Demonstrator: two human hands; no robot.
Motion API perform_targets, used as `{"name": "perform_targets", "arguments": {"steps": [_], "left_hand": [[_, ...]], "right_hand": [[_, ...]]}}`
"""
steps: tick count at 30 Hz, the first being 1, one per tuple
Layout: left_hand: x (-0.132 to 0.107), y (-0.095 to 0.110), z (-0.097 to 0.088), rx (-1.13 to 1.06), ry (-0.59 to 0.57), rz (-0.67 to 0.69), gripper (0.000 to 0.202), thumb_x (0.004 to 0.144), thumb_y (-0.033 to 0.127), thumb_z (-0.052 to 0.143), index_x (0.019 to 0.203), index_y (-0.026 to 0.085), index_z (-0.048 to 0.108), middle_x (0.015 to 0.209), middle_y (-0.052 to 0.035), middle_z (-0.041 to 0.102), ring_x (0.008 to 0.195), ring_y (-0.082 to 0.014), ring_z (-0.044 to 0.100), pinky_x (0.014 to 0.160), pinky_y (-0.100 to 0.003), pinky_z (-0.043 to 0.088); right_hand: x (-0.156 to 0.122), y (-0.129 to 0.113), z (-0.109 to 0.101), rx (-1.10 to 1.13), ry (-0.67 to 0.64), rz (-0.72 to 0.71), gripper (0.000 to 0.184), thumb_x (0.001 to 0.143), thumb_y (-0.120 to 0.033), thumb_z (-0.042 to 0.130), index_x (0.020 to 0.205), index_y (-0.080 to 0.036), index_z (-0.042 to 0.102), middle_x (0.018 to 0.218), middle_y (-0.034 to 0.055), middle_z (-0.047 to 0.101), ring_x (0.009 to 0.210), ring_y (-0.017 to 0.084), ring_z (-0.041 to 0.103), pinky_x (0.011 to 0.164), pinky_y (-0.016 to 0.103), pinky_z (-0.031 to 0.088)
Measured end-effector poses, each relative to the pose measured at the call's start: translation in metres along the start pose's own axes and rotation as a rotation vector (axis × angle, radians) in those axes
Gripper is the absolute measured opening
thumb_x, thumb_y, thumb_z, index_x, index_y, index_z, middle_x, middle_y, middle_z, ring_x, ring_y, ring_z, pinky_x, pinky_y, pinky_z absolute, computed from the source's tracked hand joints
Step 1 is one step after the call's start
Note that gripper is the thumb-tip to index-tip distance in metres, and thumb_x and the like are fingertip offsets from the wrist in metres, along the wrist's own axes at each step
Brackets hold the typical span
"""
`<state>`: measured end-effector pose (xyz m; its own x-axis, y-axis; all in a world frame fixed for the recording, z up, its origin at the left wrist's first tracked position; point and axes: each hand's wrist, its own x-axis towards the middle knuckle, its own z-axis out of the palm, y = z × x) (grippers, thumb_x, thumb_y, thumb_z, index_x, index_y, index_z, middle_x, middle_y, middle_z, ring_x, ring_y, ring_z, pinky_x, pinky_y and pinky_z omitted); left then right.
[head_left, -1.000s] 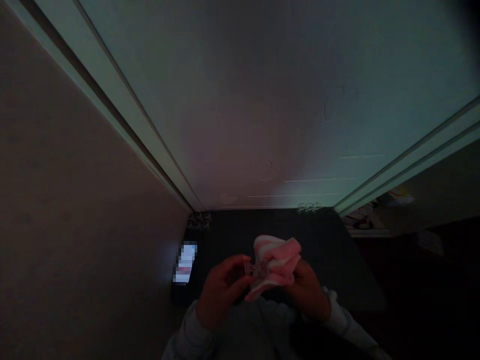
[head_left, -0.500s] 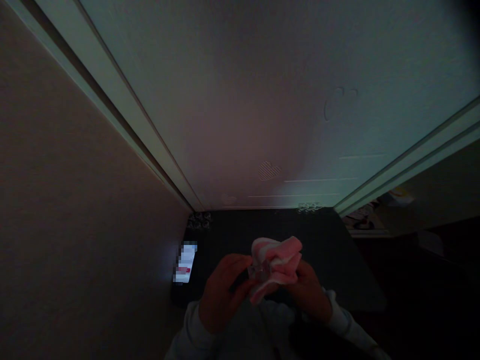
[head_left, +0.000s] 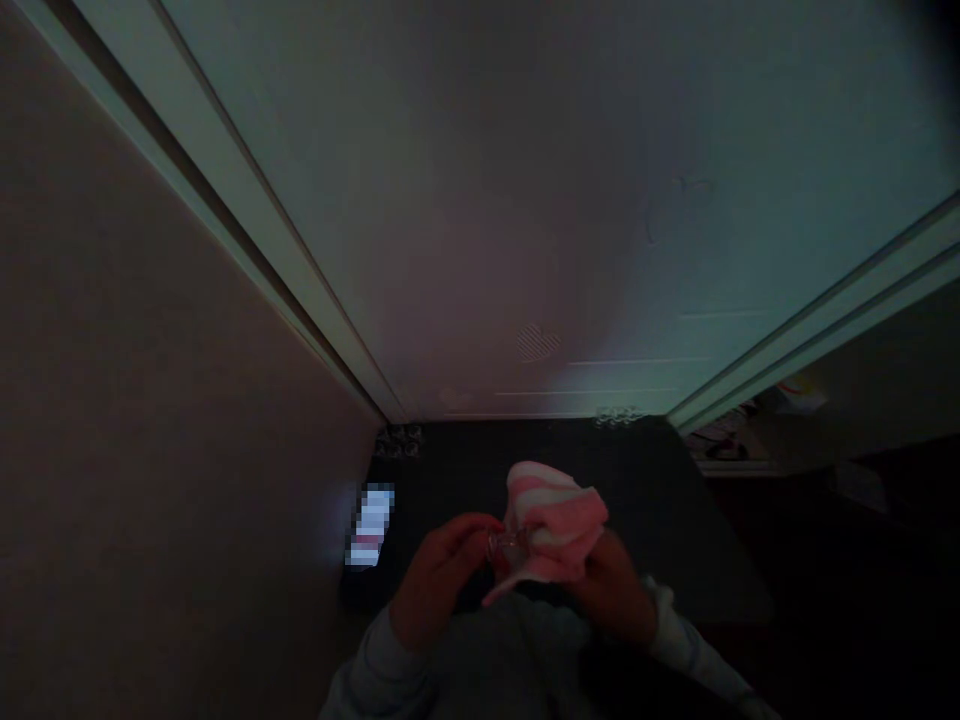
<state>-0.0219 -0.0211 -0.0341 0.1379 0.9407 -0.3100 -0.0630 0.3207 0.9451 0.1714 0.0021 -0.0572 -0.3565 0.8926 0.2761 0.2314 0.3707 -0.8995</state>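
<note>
- One lit phone [head_left: 370, 525] at the left edge of the dark table [head_left: 465, 462], just beside the wall [head_left: 187, 450]; probably put there to stay in sight without crowding the work.
- Several small clear pieces [head_left: 399, 440] in the back left corner, too dim to name; perhaps set back to leave room in front.
- Holds with the left hand [head_left: 437, 588], thumb and fingers closed on the left end of a small clear glass [head_left: 510, 548], seemingly to steady it.
- Has the glass up, apparently above the table's near side, right end among the folds of a pink-and-white striped cloth [head_left: 562, 530], likely bunched for a snug fit.
- Supports the cloth with the right hand [head_left: 616, 592] from behind and below, apparently closed on it; fingertips hidden, tightness impossible to tell.
- More clear pieces [head_left: 619, 415] along the back edge, by the white panel [head_left: 525, 200].
</note>
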Motion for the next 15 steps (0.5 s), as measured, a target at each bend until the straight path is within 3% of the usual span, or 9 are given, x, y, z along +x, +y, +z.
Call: {"name": "perform_targets", "arguments": {"steps": [5, 10, 15], "left_hand": [[0.0003, 0.0033, -0.0001, -0.079, -0.028, -0.041, 0.043, 0.069, 0.051, 0.067, 0.09, 0.014, 0.067, 0.067, -0.0033, 0.068, 0.065, -0.0168, 0.059, 0.064, -0.027, 0.045], [-0.0009, 0.0084, 0.0014, -0.042, -0.032, -0.038, 0.04, 0.069, 0.047, 0.068, 0.093, 0.015, 0.066, 0.084, -0.0066, 0.071, 0.081, -0.0218, 0.064, 0.074, -0.031, 0.047], [-0.0056, 0.0057, 0.0042, 0.176, 0.003, 0.117, 0.03, 0.078, 0.031, 0.06, 0.105, 0.017, 0.062, 0.099, -0.0084, 0.068, 0.092, -0.0231, 0.062, 0.081, -0.033, 0.047]], "right_hand": [[0.0015, -0.0005, -0.0022, -0.025, 0.004, -0.095, 0.036, 0.081, -0.047, 0.053, 0.065, -0.018, 0.067, 0.058, 0.0029, 0.067, 0.05, 0.015, 0.059, 0.049, 0.024, 0.046], [0.0015, 0.0017, -0.0034, -0.015, 0.0, -0.044, 0.034, 0.08, -0.046, 0.054, 0.066, -0.018, 0.068, 0.06, 0.0028, 0.067, 0.054, 0.016, 0.059, 0.052, 0.025, 0.046], [-0.001, 0.0056, -0.0033, 0.028, 0.024, 0.044, 0.034, 0.08, -0.043, 0.055, 0.063, -0.017, 0.067, 0.057, 0.0034, 0.066, 0.053, 0.016, 0.059, 0.05, 0.025, 0.045]]}}
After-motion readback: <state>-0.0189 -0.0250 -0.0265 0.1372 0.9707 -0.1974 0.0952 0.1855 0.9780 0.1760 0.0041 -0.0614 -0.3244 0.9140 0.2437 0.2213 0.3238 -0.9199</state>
